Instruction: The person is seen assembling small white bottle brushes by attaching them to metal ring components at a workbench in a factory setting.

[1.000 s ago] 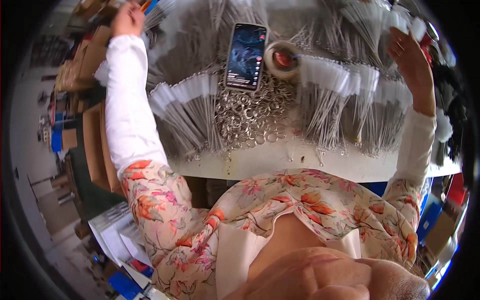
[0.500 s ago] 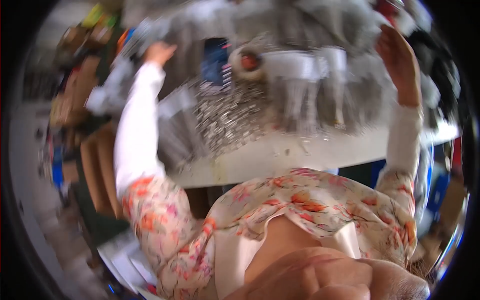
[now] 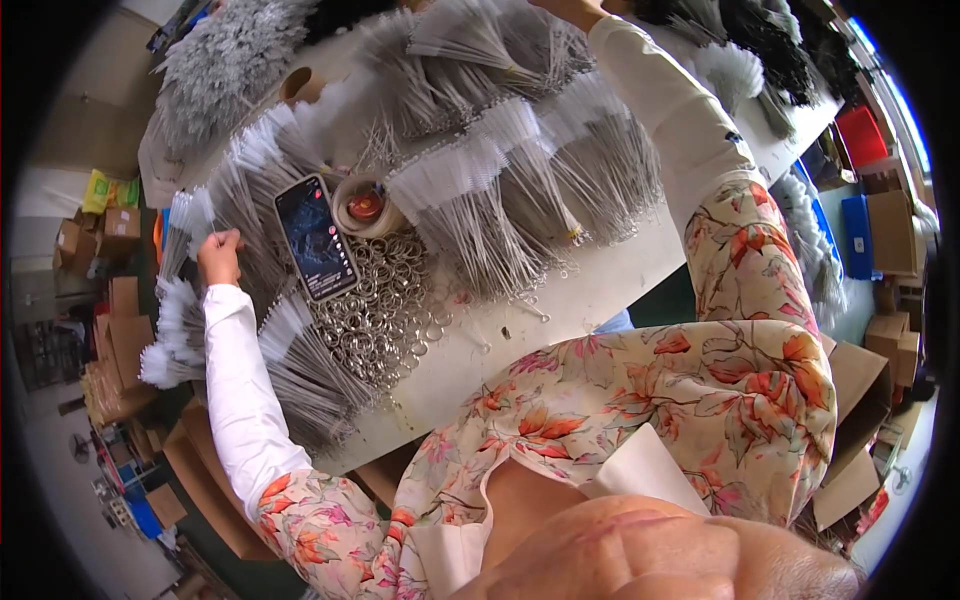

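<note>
Sitting just right of the left hand (image 3: 218, 262): a bundle of wire-stemmed brushes (image 3: 251, 192)
pale bristle ends lie out beyond the fingertips, stems trail back alongside the knuckles; left's clearly nearer, fingers curled in close, can't tell if they've got a stem; right hand (image 3: 577, 9) is way off to the right, cut by the frame edge, so no clue on its grip

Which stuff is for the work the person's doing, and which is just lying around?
Probably for the work:
- white-ended wire brushes, bunched on the table; some are right by the left hand
- metal rings, heaped loose near the brushes

Probably just lying around:
- lit phone, by the rings
- blue box, off to the right
</note>
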The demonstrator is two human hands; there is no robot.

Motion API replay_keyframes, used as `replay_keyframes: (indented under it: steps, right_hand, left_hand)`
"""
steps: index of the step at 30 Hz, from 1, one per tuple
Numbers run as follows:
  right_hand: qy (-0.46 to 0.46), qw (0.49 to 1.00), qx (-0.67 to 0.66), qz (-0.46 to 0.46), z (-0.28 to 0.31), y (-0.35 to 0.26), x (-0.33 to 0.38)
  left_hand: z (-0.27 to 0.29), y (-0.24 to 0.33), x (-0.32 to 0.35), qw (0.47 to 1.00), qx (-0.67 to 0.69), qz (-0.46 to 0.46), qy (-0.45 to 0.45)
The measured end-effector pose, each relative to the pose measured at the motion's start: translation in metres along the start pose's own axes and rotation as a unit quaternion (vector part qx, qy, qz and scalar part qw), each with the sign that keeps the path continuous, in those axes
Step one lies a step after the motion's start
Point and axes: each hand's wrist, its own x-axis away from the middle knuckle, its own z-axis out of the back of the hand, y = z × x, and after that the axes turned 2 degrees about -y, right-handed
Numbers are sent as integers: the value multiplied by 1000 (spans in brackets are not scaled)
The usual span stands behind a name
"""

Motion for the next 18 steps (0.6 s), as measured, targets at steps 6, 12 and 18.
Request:
replay_keyframes:
  steps: [6,12,18]
  right_hand:
    - [-33,993,99,-60,32,-26,15]
    - [259,946,20,193,7,-3,-32]
    - [271,849,30,453,-32,-77,-52]
  left_hand:
    - [26,15,-28,980,-68,-173,67]
    - [87,66,-16,916,200,-208,280]
    - [88,140,147,924,297,-226,83]
